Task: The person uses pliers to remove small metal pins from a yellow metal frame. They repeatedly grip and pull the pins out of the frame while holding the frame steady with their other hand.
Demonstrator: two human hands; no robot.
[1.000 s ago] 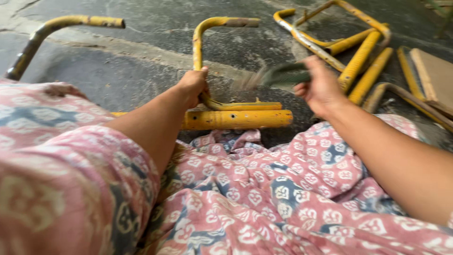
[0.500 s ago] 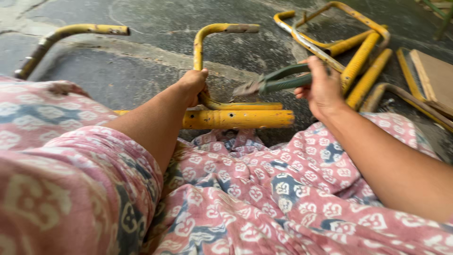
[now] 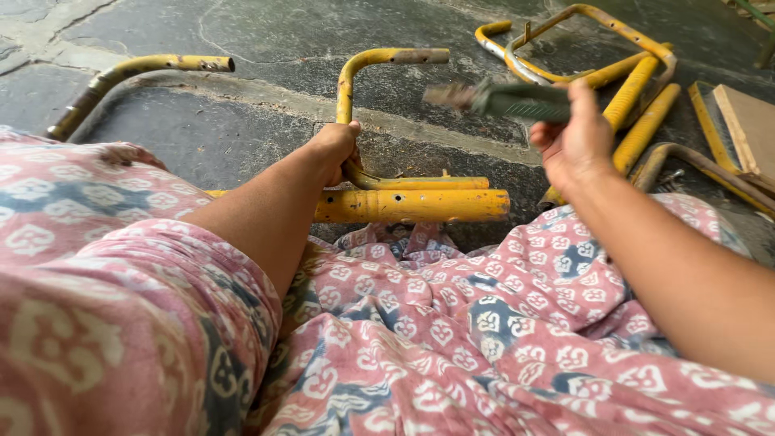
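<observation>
— What lay closest to the camera?

— The person's lap, covered in pink patterned cloth with blue and cream motifs, filling the lower part of the view. Both bare forearms reached out over it.

— And the hands?

— The left hand was closed around the curved yellow tube of a bent metal frame, right where the bend met the thick horizontal yellow bar lying just beyond the knees. The right hand was raised above the ground, fingers wrapped around the green handle of a tool. The tool pointed left, its tip blurred, so its exact kind could not be told. It hung over the frame, apart from it.

— What was farther out?

— On the cracked dark concrete floor, another yellow tube arched at the left. At the right sat a pile of yellow tube frames, with a wooden board beside them at the edge.
</observation>
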